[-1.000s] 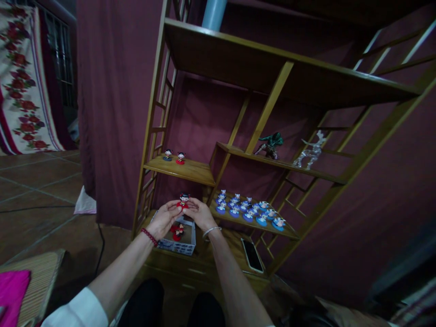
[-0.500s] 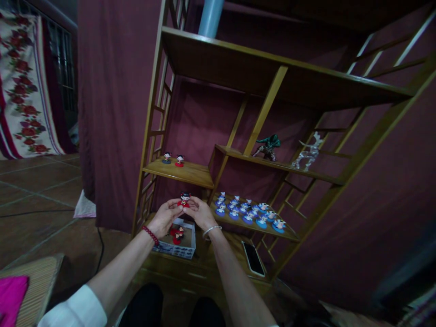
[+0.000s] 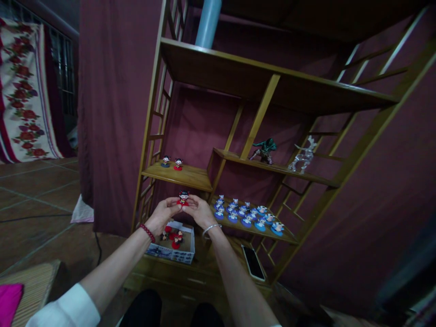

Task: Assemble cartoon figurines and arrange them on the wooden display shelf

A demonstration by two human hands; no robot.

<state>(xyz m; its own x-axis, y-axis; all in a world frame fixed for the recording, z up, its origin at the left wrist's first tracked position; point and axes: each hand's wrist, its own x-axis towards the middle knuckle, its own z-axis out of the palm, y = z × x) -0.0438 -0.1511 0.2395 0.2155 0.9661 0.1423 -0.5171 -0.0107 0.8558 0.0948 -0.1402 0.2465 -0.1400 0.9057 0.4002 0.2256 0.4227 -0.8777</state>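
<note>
Between my fingertips I hold a small black-haired figurine [image 3: 183, 197] upright by its red base. My left hand [image 3: 164, 213] pinches the base from the left, and my right hand [image 3: 200, 211] grips it from the right. Below them an open box [image 3: 186, 257] holds several red and black figurines [image 3: 176, 239]. Behind and above my hands, a figurine on a dark base [image 3: 165, 161] and a figurine on a red base [image 3: 178, 164] stand side by side on the left shelf [image 3: 190, 177].
Several blue and purple figurines [image 3: 247, 219] stand in rows on the lower right shelf. Above them are a green-caped statuette [image 3: 264, 151] and a clear deer ornament [image 3: 303, 155]. A phone [image 3: 253, 262] lies below, and a blue cylinder [image 3: 208, 25] stands on the upper shelf.
My view has shifted slightly, and more of the box's contents shows below my left hand. Both hands still hold the figurine in nearly the same place.
</note>
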